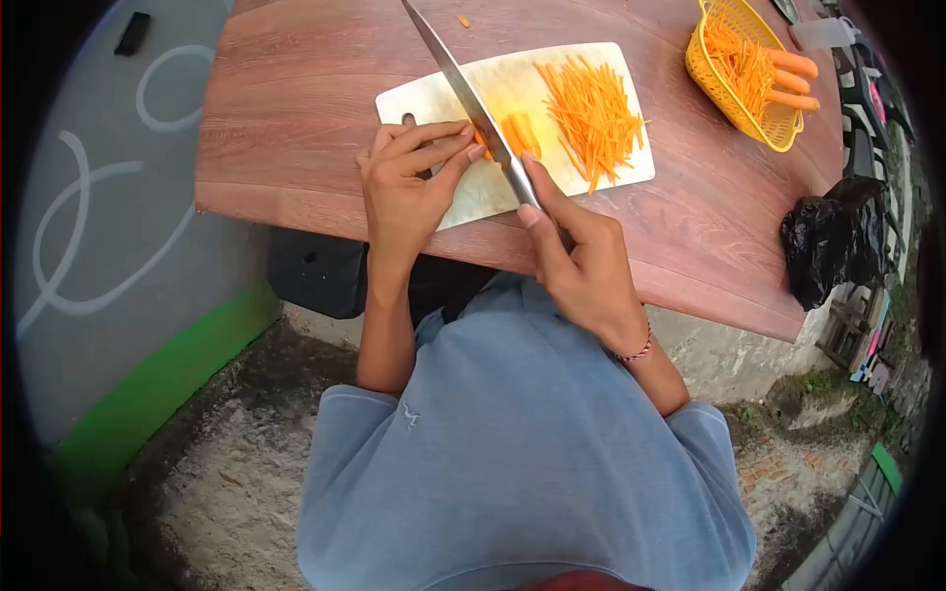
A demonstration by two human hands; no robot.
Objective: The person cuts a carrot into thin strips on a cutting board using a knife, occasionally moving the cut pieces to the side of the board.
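Observation:
My right hand (581,251) is closed round the handle of a long kitchen knife (463,89), whose blade points up and to the left across a white cutting board (394,101). With its fingertips, my left hand (412,187) pinches a piece of carrot (480,146) just left of the blade. Most of that piece is hidden by fingers and knife. Right of the blade lie several carrot slices (522,135) on the board. A pile of carrot strips (594,118) covers the board's right part.
A yellow basket (711,94) with carrot strips and whole carrots (794,81) stands at the table's back right. Near it lies a clear plastic bottle (824,33). A black plastic bag (836,236) hangs at the right edge of the wooden table (286,118).

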